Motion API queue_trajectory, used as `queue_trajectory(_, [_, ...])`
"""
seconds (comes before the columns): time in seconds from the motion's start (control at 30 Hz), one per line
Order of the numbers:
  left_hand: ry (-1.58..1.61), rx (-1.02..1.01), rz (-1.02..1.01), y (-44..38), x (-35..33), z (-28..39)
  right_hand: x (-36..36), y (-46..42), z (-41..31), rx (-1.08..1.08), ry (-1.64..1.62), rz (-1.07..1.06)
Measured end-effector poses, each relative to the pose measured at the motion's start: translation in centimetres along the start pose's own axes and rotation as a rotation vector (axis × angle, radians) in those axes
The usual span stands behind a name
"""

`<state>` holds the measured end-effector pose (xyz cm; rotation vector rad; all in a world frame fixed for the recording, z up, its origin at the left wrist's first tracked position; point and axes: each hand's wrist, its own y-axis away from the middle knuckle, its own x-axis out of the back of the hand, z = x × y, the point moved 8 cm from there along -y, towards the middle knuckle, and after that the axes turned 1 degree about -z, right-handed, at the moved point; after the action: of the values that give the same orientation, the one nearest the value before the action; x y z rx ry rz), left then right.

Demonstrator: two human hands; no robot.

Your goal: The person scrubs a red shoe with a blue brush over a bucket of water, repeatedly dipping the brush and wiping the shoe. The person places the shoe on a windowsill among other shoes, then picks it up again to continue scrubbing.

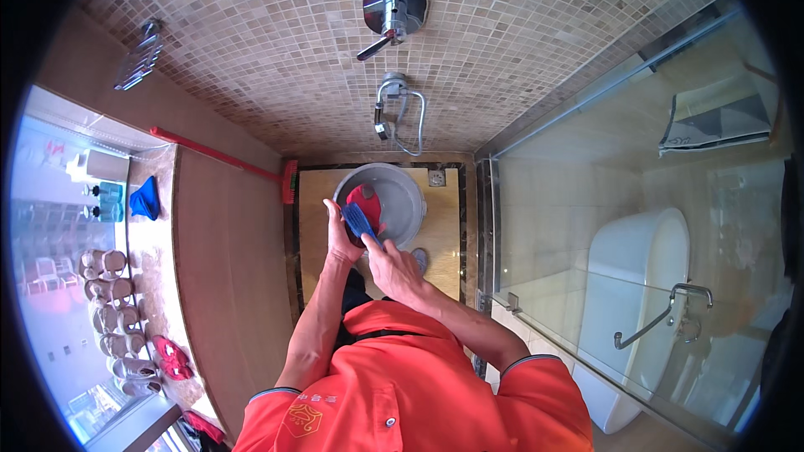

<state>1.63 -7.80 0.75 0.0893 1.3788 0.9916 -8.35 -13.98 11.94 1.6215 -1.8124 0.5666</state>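
Observation:
A blue-bristled scrub brush (358, 220) is gripped by its handle in my right hand (394, 267). Its bristle end lies against a dark red item in my left hand (342, 240), which looks like a shoe. The brush and my fingers hide most of that item. Below both hands, on the floor, stands a round grey basin (411, 201). Inside it, on the left, lies a red fabric piece (364, 199) with a greyish patch; its exact kind is unclear.
A red-handled broom (213, 154) leans at the left wall. Several pairs of shoes (110, 292), red shoes (171, 358) and a blue cloth (145, 199) sit on the window ledge. Ahead hangs a hand shower (381, 125) below a mixer tap (391, 12). A glass partition (540, 251) and bathtub (619, 307) are right.

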Motion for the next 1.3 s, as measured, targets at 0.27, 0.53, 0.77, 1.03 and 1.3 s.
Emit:
queue_trajectory(0.27, [0.088, 0.013, -0.066, -0.6, 1.7, -1.1, -0.2, -3.9, 4.0, -0.077, 0.103, 0.142])
queue_trajectory(0.53, [0.21, -0.065, -0.092, 0.2, 2.5, 1.4, 0.5, 1.1, 2.6, -0.01, 0.052, 0.067])
queue_trajectory(0.77, [0.183, -0.004, -0.119, 1.0, -1.1, 0.0, 0.7, -3.0, 5.8, -0.086, 0.045, 0.258])
queue_trajectory(1.03, [0.108, -0.01, -0.116, 1.4, -0.7, 0.3, 0.8, 1.0, 5.0, -0.089, -0.024, 0.207])
queue_trajectory(1.3, [-0.004, 0.046, -0.149, 1.3, -1.8, -0.4, 0.6, -3.0, 5.9, -0.067, -0.047, 0.259])
